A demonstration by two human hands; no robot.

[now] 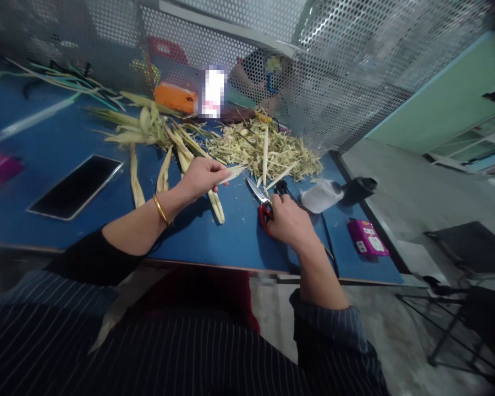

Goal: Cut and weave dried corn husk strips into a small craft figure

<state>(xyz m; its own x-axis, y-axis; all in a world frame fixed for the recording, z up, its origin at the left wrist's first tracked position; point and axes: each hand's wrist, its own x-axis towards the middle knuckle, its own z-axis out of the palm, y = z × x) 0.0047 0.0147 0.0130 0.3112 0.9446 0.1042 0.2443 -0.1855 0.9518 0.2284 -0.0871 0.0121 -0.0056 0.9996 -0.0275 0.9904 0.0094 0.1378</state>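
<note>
A pale strip of dried husk [234, 172] is pinched between the thumb and fingers of my left hand [204, 176], which wears a gold bangle [161, 210] at the wrist. My right hand [291, 219] grips red-handled scissors [256, 190]; their metal blades point up and left, a little apart from the strip. Behind both hands spreads a heap of cut husk scraps [247, 144], with longer pieces lying on its front. Whole husks [142, 131] are bunched to the left, and several long strips trail from them towards the table's front edge.
The blue table [235, 236] bears a dark-screened tablet or phone [76, 187], an orange packet [174, 98], white [319, 196] and black [361, 188] spools, and a purple packet [368, 238]. Behind stands a perforated metal partition [355, 71]. A folding chair [466, 250] is at right.
</note>
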